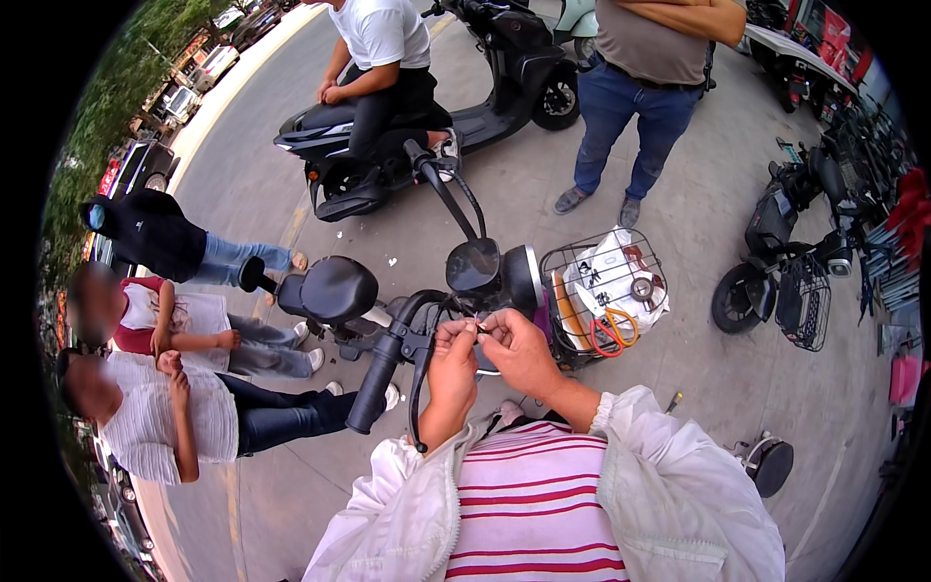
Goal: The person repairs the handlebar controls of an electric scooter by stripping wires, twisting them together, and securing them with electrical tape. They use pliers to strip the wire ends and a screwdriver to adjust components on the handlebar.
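My left hand (pixel 453 363) and my right hand (pixel 516 349) meet above the handlebar of an electric scooter, fingertips pinched together on small thin wires (pixel 478 325); their exact ends are hidden by my fingers. Just left of them are a black handlebar grip (pixel 373 383) and a brake lever (pixel 419 398). Ahead stands a round black mirror (pixel 472 264). To the right, a wire basket (pixel 553 244) holds a white bag (pixel 621 264), orange-handled scissors (pixel 613 331) and a roll of tape (pixel 642 289).
Several people stand at the left (pixel 165 417); another (pixel 378 39) sits on a black scooter (pixel 514 107), and one (pixel 640 97) stands ahead. Parked two-wheelers (pixel 776 233) line the right. A dark round seat (pixel 771 466) lies low at the right. A black saddle (pixel 339 288) is left of the handlebar.
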`<state>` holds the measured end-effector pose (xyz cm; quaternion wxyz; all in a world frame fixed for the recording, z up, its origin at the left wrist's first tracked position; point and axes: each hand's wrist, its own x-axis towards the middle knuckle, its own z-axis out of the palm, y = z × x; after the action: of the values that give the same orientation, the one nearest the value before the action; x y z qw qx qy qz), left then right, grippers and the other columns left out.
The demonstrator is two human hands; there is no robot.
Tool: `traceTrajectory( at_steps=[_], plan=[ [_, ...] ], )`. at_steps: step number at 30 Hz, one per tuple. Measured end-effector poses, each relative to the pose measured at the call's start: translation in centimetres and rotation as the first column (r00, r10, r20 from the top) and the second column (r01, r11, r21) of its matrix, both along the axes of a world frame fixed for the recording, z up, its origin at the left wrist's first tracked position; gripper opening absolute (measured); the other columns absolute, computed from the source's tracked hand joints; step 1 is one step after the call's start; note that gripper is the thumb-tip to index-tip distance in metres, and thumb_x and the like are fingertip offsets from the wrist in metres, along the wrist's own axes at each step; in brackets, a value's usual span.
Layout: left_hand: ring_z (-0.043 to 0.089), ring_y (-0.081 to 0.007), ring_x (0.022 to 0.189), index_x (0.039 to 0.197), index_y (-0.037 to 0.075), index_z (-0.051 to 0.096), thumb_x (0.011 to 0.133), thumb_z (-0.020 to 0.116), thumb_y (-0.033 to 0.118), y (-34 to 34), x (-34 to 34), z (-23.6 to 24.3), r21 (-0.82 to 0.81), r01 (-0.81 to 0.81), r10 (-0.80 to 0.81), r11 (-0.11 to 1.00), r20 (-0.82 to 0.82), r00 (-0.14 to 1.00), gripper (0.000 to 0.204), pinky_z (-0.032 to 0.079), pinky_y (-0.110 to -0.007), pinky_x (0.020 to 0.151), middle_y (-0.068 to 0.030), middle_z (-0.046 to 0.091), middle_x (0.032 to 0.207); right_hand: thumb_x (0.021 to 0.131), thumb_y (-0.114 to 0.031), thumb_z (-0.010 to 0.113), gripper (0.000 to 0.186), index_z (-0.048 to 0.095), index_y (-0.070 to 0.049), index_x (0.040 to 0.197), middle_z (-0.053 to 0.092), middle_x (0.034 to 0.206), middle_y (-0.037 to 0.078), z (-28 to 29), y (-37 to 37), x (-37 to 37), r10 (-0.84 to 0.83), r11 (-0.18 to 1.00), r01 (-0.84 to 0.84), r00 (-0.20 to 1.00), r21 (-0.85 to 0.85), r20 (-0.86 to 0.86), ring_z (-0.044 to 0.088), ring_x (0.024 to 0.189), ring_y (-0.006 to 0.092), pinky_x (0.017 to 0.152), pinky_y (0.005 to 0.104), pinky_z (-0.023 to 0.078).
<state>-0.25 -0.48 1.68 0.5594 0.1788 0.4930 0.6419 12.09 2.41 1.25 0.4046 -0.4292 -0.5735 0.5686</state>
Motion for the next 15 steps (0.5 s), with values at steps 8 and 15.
traceTrajectory(
  at_steps=[8, 15],
  plan=[
    [0.039, -0.0013, 0.048, 0.098, 0.011, 0.060, 0.096, 0.062, 0.009, -0.2, -0.2, -0.1, -0.020, 0.000, 0.000, 1.000, 0.015, 1.000, 0.003, 0.027, -0.019, 0.041, 0.0014, 0.063, 0.081, 0.089, -0.008, 0.062, 0.013, 0.060, -0.006, 0.102, 0.057, 0.088, 0.009, 0.1, 1.1, 0.5, -0.276, 0.645, -0.068, 0.908, 0.761, 0.315, 0.064, 0.079, 0.0253, 0.060, 0.0346, 0.052],
    [0.040, -0.0014, 0.048, 0.099, 0.011, 0.060, 0.096, 0.062, 0.010, -0.1, 0.3, -0.1, -0.005, -0.016, 0.016, 1.000, -0.013, 1.000, 0.003, 0.028, -0.019, 0.041, 0.0004, 0.064, 0.082, 0.097, -0.013, 0.059, 0.009, 0.060, -0.005, 0.093, 0.050, 0.078, -0.002, 0.2, 0.9, -0.6, -0.292, 0.597, -0.346, 0.746, -0.724, -0.598, 0.041, 0.056, 0.0059, 0.044, 0.0226, 0.031]
  ],
)
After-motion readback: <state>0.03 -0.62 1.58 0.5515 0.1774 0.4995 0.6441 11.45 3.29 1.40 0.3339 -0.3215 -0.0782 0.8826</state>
